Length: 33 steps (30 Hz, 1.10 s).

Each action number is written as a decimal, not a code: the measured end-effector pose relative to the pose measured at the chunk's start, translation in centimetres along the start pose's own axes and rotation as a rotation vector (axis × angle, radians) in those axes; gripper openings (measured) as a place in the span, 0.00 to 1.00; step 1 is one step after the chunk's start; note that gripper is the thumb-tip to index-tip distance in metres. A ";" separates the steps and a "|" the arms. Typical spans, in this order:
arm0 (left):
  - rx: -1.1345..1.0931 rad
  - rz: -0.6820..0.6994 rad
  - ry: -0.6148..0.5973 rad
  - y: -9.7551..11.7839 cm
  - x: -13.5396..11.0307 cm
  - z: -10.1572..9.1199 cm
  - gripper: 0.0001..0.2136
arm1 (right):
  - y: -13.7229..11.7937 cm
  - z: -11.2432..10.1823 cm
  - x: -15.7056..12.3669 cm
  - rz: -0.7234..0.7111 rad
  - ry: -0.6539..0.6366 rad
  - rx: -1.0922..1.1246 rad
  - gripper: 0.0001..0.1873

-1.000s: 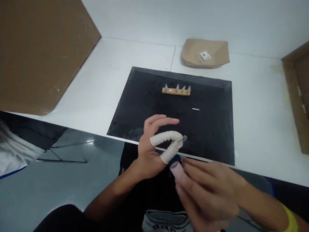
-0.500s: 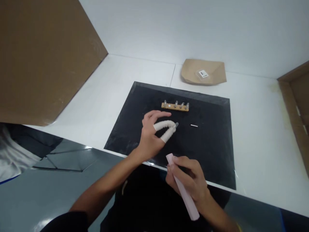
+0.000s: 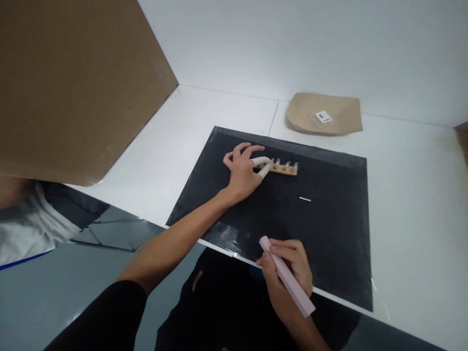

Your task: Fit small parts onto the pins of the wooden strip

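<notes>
My left hand (image 3: 244,171) reaches out over the black mat (image 3: 329,243), its thumb and forefinger in white finger cots pinched together at the left end of a small tan strip board (image 3: 284,168) that carries several clear bulb-like parts. Whatever sits between the fingertips is too small to make out. My right hand (image 3: 288,273) rests at the mat's near edge, closed round a long pale pink bar (image 3: 288,284) that slants down to the right. A tiny white pin (image 3: 304,199) lies on the mat right of centre.
A large brown cardboard sheet (image 3: 73,83) leans at the left. A brown paper bag with a small labelled packet (image 3: 323,114) lies on the white table behind the mat. White cloth (image 3: 25,229) shows at lower left. A cardboard edge (image 3: 461,127) shows at far right.
My left hand has moved forward from mid-mat to the strip board's left end, still pinched. My right hand, holding the pink bar, has stayed at the near edge.
</notes>
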State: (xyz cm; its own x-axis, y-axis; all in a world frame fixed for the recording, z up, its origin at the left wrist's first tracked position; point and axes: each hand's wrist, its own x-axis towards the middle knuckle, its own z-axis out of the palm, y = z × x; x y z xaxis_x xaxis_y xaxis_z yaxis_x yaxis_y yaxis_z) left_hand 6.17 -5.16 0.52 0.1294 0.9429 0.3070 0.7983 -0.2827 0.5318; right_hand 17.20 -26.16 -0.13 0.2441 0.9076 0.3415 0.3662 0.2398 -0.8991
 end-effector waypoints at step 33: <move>0.044 0.016 0.007 -0.6 0.4 0.4 0.04 | 0.0 0.9 -0.8 0.057 -0.141 0.056 0.09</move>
State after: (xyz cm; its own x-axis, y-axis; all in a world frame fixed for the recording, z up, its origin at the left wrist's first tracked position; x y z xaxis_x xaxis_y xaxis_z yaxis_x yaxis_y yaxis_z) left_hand 6.01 -4.58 0.01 0.1385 0.9370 0.3206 0.8213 -0.2895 0.4916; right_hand 16.22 -26.59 -0.67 0.1334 0.9588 0.2509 0.3034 0.2015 -0.9313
